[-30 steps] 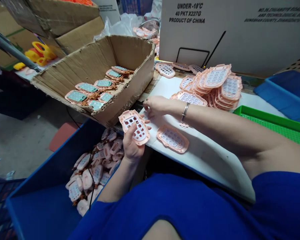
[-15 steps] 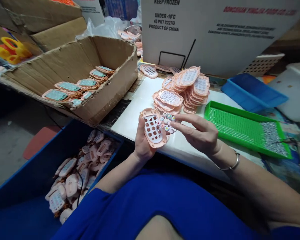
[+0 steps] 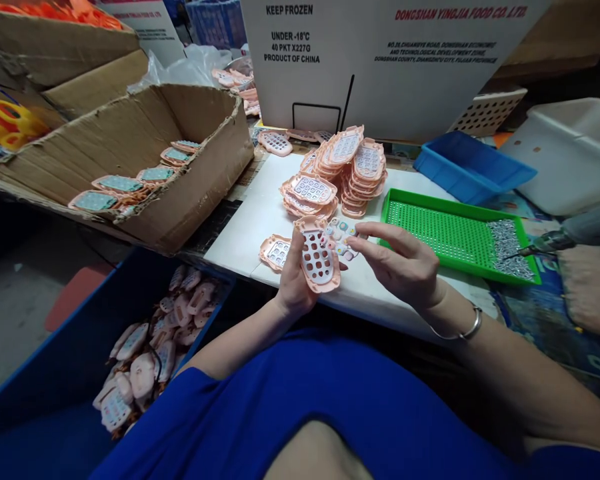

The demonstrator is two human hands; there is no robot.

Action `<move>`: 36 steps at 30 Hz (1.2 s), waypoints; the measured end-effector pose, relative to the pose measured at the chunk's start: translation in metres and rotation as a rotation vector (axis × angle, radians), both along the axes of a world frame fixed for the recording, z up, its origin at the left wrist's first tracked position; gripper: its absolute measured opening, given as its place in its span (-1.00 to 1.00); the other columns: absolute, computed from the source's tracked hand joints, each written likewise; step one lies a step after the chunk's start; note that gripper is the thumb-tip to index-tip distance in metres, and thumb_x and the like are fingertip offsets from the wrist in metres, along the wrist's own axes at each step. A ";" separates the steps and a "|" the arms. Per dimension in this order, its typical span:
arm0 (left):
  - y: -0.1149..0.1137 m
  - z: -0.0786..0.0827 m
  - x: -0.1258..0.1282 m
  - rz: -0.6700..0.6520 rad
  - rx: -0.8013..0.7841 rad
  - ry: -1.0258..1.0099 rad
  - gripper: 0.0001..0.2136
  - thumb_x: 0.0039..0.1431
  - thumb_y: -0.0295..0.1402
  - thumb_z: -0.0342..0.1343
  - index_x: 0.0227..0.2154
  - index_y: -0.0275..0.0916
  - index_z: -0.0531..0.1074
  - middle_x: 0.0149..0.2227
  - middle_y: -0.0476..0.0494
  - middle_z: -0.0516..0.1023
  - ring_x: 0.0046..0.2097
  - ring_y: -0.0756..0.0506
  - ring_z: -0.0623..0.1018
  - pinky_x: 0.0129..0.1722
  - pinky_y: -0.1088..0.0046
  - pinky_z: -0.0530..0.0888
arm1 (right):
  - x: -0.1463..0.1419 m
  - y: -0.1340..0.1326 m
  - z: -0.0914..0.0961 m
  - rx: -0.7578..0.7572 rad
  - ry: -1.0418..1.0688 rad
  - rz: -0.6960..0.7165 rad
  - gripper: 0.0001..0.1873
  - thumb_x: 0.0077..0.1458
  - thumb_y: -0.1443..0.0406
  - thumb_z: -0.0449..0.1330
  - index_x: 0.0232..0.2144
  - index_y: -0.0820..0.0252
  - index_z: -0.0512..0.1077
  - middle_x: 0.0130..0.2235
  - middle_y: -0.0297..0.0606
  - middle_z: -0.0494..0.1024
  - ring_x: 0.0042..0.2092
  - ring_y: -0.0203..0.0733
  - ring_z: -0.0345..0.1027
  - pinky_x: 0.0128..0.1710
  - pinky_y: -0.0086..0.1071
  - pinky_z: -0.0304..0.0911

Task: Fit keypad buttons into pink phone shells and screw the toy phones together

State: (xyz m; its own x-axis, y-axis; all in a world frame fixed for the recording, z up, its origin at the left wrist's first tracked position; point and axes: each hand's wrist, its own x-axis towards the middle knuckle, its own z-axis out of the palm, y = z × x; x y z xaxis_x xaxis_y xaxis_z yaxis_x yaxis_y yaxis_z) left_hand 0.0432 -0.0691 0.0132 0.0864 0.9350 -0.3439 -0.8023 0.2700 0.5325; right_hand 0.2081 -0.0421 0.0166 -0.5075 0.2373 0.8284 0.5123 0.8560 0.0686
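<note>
My left hand [image 3: 298, 288] is closed around the edge of a pink plastic toy-phone shell [image 3: 320, 257], tilted up, its white grid of button holes facing me. Right beside the shell, my right hand [image 3: 403, 263] pinches a small clear button pad [image 3: 341, 235] with colourful printed keys between thumb and fingers. The pad's left edge overlaps or touches the shell's upper right side; which one I cannot tell. Behind my left hand, another pink shell [image 3: 275, 252] with keys in it lies on the white board [image 3: 240, 240].
Stacked pink shells [image 3: 365, 170] stand at the board's back. To the right are a green tray [image 3: 440, 230] with screws, a blue bin [image 3: 473, 167] and an electric screwdriver [image 3: 575, 233]. A cardboard box [image 3: 200, 180] holds green-panelled halves; a blue crate [image 3: 45, 380] below holds pink toys.
The view has swung right, so the surroundings sit further left. Both hands keep their hold; the shell is turned more upright. The shell behind my left hand and the screwdriver have come into sight.
</note>
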 end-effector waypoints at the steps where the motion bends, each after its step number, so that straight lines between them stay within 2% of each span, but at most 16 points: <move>1: 0.000 0.000 0.001 0.000 0.000 0.002 -0.51 0.38 -0.07 -0.21 -0.36 -0.28 0.50 -0.48 -0.12 0.57 -0.24 -0.14 0.65 -0.18 0.31 0.59 | 0.001 0.001 0.000 0.033 -0.034 0.007 -0.70 0.18 0.53 0.17 -0.08 0.19 0.48 -0.10 -0.10 0.60 -0.09 -0.20 0.55 -0.15 -0.38 0.54; 4: 0.001 -0.002 0.002 0.004 0.015 0.024 -0.57 0.32 -0.01 -0.07 -0.35 -0.26 0.50 -0.42 -0.13 0.59 -0.18 -0.17 0.65 -0.17 0.29 0.60 | 0.004 0.005 0.002 0.073 -0.097 0.024 -0.71 0.21 0.51 0.14 -0.06 0.19 0.49 -0.11 -0.09 0.61 -0.07 -0.16 0.54 -0.16 -0.35 0.55; 8: 0.002 -0.008 0.000 0.002 0.040 0.085 -0.55 0.20 0.09 0.04 -0.31 -0.25 0.50 -0.43 -0.12 0.58 -0.20 -0.20 0.65 -0.21 0.27 0.60 | 0.001 0.002 0.010 -0.075 -0.031 0.030 -0.75 0.18 0.47 0.21 -0.10 0.16 0.51 -0.19 -0.17 0.62 -0.20 -0.26 0.54 -0.26 -0.44 0.51; 12: 0.003 -0.015 -0.005 -0.075 0.083 0.106 -0.47 0.20 0.17 -0.04 -0.35 -0.26 0.50 -0.47 -0.12 0.58 -0.27 -0.20 0.67 -0.29 0.31 0.59 | -0.003 -0.003 0.020 -0.218 0.001 0.103 -0.76 0.21 0.46 0.19 -0.11 0.13 0.52 -0.24 -0.22 0.60 -0.22 -0.30 0.52 -0.25 -0.47 0.48; 15: 0.001 -0.018 -0.008 -0.193 0.124 0.085 -0.37 0.20 0.24 -0.15 -0.35 -0.28 0.50 -0.46 -0.17 0.59 -0.26 -0.22 0.67 -0.31 0.30 0.59 | -0.006 0.000 0.024 -0.427 -0.028 0.202 -0.80 0.24 0.41 0.18 -0.10 0.20 0.52 -0.28 -0.22 0.57 -0.27 -0.34 0.50 -0.28 -0.51 0.45; 17: 0.000 -0.020 -0.009 -0.281 0.135 0.070 -0.30 0.19 0.28 -0.23 -0.34 -0.30 0.50 -0.45 -0.21 0.60 -0.24 -0.24 0.67 -0.29 0.28 0.59 | -0.008 0.004 0.024 -0.509 -0.076 0.224 -0.80 0.28 0.37 0.15 -0.10 0.22 0.52 -0.28 -0.23 0.57 -0.30 -0.35 0.49 -0.32 -0.52 0.43; 20: -0.004 -0.022 -0.008 -0.336 0.128 0.033 -0.25 0.20 0.29 -0.31 -0.29 -0.31 0.51 -0.42 -0.24 0.61 -0.22 -0.25 0.67 -0.29 0.27 0.60 | -0.014 0.007 0.020 -0.500 -0.091 0.168 -0.79 0.29 0.35 0.13 -0.09 0.20 0.52 -0.23 -0.22 0.60 -0.29 -0.33 0.48 -0.34 -0.50 0.41; 22: -0.005 -0.023 -0.006 -0.338 0.098 0.005 -0.26 0.19 0.30 -0.29 -0.23 -0.29 0.51 -0.40 -0.24 0.60 -0.23 -0.24 0.67 -0.30 0.27 0.60 | -0.019 0.007 0.013 -0.457 -0.066 0.097 -0.81 0.27 0.34 0.14 -0.12 0.19 0.52 -0.21 -0.23 0.59 -0.28 -0.31 0.47 -0.34 -0.48 0.39; 25: -0.006 -0.023 -0.005 -0.324 0.046 -0.037 -0.31 0.21 0.27 -0.25 -0.15 -0.26 0.49 -0.37 -0.23 0.60 -0.23 -0.24 0.66 -0.29 0.25 0.60 | -0.027 0.004 0.004 -0.428 -0.042 0.030 -0.85 0.25 0.33 0.16 -0.22 0.18 0.54 -0.29 -0.25 0.56 -0.32 -0.31 0.43 -0.38 -0.46 0.36; 28: -0.003 -0.018 -0.011 -0.253 0.040 -0.045 -0.33 0.26 0.22 -0.29 -0.11 -0.25 0.48 -0.32 -0.23 0.61 -0.25 -0.19 0.65 -0.31 0.29 0.59 | -0.027 0.008 0.000 -0.495 0.124 0.023 -0.90 0.20 0.36 0.20 -0.30 0.22 0.53 -0.35 -0.27 0.54 -0.36 -0.32 0.41 -0.41 -0.48 0.33; 31: 0.003 -0.011 -0.028 -0.098 0.081 -0.007 -0.30 0.26 0.22 -0.34 -0.18 -0.27 0.51 -0.30 -0.24 0.61 -0.36 -0.13 0.61 -0.45 0.37 0.54 | -0.019 0.022 -0.003 -0.552 0.273 -0.104 -0.91 0.16 0.40 0.20 -0.31 0.23 0.53 -0.34 -0.25 0.57 -0.35 -0.31 0.42 -0.40 -0.46 0.31; 33: 0.007 -0.011 -0.040 -0.035 0.098 0.002 -0.27 0.24 0.23 -0.35 -0.24 -0.29 0.52 -0.32 -0.25 0.61 -0.41 -0.11 0.59 -0.48 0.37 0.51 | -0.013 0.034 -0.008 -0.567 0.170 -0.180 -0.86 0.17 0.39 0.17 -0.28 0.24 0.56 -0.31 -0.20 0.60 -0.32 -0.26 0.44 -0.36 -0.41 0.32; 36: 0.009 -0.017 -0.053 -0.090 0.104 0.008 -0.26 0.22 0.25 -0.30 -0.27 -0.34 0.54 -0.42 -0.25 0.59 -0.45 -0.10 0.58 -0.44 0.36 0.51 | -0.011 0.048 -0.023 -0.634 -0.100 -0.243 -0.78 0.18 0.39 0.12 -0.28 0.23 0.58 -0.29 -0.17 0.61 -0.31 -0.21 0.44 -0.32 -0.35 0.28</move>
State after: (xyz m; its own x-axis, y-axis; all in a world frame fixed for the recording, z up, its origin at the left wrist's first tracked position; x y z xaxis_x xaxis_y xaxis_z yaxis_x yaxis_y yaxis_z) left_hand -0.0099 -0.0599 -0.0033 0.1694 0.9543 -0.2462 -0.7728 0.2836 0.5677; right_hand 0.1972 0.0059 -0.0067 -0.4452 0.7779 0.4434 0.7122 0.6078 -0.3512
